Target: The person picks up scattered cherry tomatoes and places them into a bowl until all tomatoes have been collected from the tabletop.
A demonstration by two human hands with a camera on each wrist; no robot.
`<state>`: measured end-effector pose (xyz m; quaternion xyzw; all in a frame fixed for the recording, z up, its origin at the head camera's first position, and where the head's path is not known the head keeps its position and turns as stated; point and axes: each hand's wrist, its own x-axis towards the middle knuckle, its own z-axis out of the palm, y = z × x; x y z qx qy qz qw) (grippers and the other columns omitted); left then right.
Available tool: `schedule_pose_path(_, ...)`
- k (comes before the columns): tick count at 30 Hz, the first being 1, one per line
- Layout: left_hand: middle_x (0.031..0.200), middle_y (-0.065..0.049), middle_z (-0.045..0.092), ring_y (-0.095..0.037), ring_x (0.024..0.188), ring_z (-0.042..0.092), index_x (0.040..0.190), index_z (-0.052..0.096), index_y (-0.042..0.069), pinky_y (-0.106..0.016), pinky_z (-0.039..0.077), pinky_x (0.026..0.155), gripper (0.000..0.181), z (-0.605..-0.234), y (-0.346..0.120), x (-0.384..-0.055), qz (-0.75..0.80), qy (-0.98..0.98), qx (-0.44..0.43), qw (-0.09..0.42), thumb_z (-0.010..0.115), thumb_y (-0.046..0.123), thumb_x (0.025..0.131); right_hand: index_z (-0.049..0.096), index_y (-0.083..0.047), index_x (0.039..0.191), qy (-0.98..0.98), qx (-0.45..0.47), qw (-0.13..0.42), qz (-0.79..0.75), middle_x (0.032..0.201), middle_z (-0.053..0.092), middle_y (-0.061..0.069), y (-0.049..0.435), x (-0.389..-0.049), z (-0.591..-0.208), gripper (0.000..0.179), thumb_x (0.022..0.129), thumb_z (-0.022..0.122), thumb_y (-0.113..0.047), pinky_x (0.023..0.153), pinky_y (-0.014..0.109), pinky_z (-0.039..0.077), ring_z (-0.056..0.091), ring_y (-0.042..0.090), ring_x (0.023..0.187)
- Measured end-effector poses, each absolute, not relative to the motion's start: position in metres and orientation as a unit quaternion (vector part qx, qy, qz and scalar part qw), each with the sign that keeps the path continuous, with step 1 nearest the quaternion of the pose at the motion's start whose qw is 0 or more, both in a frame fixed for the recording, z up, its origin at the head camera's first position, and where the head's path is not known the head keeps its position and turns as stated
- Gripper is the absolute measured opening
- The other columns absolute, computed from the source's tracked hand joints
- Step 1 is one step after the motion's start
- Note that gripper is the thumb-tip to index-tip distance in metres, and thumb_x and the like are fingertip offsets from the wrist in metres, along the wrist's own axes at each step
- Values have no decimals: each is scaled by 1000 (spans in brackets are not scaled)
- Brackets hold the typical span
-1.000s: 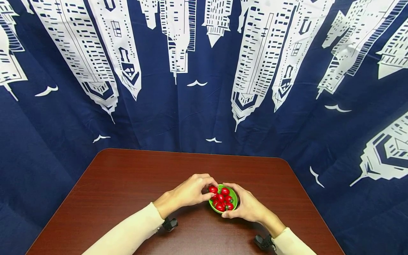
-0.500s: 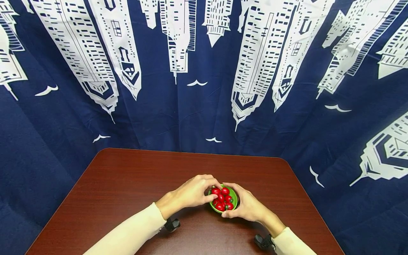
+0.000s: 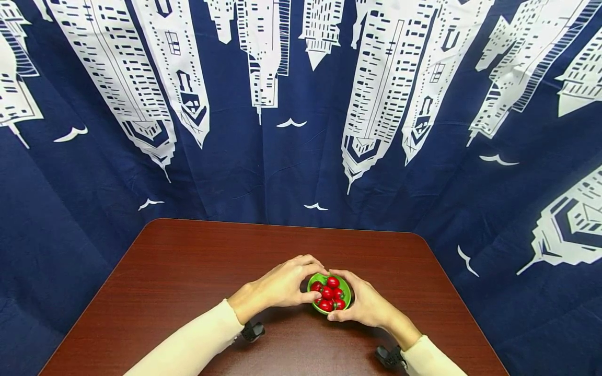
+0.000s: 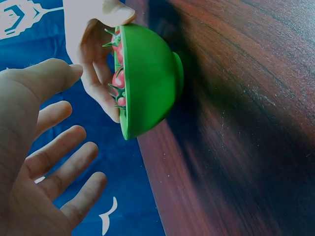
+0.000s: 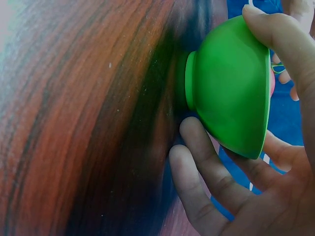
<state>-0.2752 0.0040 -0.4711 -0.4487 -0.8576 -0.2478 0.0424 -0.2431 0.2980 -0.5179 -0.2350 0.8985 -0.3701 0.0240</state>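
Note:
A small green bowl (image 3: 348, 297) of red cherry tomatoes (image 3: 332, 282) with green stems is on the brown table. My right hand (image 3: 367, 303) grips it from the right, with the thumb (image 5: 275, 29) at the near rim and fingers around the far side. Over the bowl's left rim hovers my left hand (image 3: 291, 282), thumb and fingers parted. In the left wrist view nothing shows between those fingers (image 4: 69, 167), and they stand apart from the bowl wall (image 4: 152, 83). Several tomatoes (image 4: 119, 81) peek over the rim there.
The brown wood-grain table (image 3: 226, 250) has rounded far corners. Behind and beside it hangs a dark blue cloth (image 3: 301, 167) printed with white buildings and birds. A black wrist camera (image 3: 253, 331) sits under the left wrist, another camera (image 3: 389, 357) under the right.
My left hand first held a tomato at the bowl's upper left, then moved slightly right; now its fingers are parted and that tomato is gone from them. The right hand stays on the bowl.

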Motion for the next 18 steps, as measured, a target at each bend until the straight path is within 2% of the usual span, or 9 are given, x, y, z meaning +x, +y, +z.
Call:
schedule_pose_path(8,144,3,75,-17,136,73,147,79,18,-37,62,119,46,-470,-1,-274,-261,-854,-448,48,89,32,105,55,-11,168,900,-228,30,-369,148,77,8,298,-243,-518,109,80,108,-47,108,28,63,76,21,126)
schedule_pose_path(18,144,5,76,-18,136,74,147,79,21,-42,63,119,45,-470,-11,-272,-268,-861,-430,54,89,33,104,56,-9,168,902,-234,25,-361,150,77,6,298,-244,-516,109,80,108,-48,111,31,63,77,22,128)
